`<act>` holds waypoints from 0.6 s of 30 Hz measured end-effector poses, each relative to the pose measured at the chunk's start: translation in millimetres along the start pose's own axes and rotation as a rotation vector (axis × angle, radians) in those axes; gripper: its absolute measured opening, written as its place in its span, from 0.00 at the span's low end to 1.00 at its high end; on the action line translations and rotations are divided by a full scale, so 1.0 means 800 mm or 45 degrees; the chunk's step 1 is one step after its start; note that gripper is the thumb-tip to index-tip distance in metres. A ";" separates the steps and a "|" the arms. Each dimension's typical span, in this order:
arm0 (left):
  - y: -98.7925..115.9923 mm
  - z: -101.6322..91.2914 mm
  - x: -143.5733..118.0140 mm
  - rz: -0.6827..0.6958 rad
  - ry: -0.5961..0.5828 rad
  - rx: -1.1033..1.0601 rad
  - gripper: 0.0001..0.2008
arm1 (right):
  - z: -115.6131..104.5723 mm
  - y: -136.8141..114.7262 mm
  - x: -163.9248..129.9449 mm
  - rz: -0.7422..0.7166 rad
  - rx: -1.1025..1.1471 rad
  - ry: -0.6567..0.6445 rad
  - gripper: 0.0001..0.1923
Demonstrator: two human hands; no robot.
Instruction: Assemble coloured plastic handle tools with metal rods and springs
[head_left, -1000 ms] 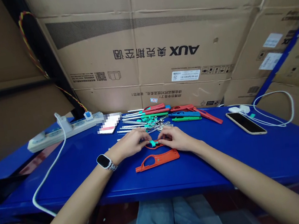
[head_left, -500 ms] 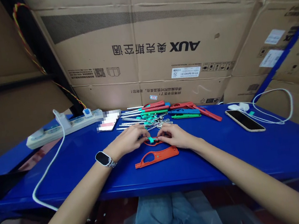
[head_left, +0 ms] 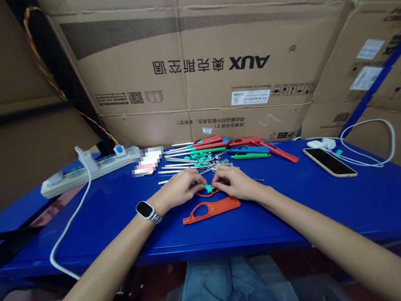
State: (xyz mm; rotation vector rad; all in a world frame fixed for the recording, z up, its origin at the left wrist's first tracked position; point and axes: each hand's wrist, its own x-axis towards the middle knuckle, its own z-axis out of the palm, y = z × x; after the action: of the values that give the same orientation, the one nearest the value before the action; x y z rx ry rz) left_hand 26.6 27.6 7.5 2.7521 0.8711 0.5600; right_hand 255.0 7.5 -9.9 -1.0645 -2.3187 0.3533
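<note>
Teal clip between both hands

Both hands fingertip to fingertip, pinching.

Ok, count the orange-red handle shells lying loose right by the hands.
2: one orange shell lies free just nearer than both hands; another sits under the left hand and right hand, partly hidden.
</note>
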 end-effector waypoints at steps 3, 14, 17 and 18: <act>-0.001 0.001 0.000 0.004 0.028 -0.010 0.07 | 0.002 -0.012 -0.002 0.050 -0.122 0.063 0.04; 0.003 -0.008 -0.003 -0.004 0.042 -0.110 0.04 | 0.026 -0.045 -0.003 0.164 -0.165 0.186 0.02; 0.004 -0.013 -0.007 0.087 0.020 -0.124 0.07 | 0.027 -0.044 -0.004 0.174 -0.144 0.194 0.03; 0.004 -0.013 -0.008 0.091 -0.004 -0.108 0.08 | 0.026 -0.043 -0.004 0.170 -0.138 0.197 0.04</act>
State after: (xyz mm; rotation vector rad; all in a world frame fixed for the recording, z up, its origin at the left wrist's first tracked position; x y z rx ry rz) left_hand 19.1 22.3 16.2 2.7151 0.7333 0.5914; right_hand 223.2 -17.5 -12.6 -1.2575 -2.1560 0.1904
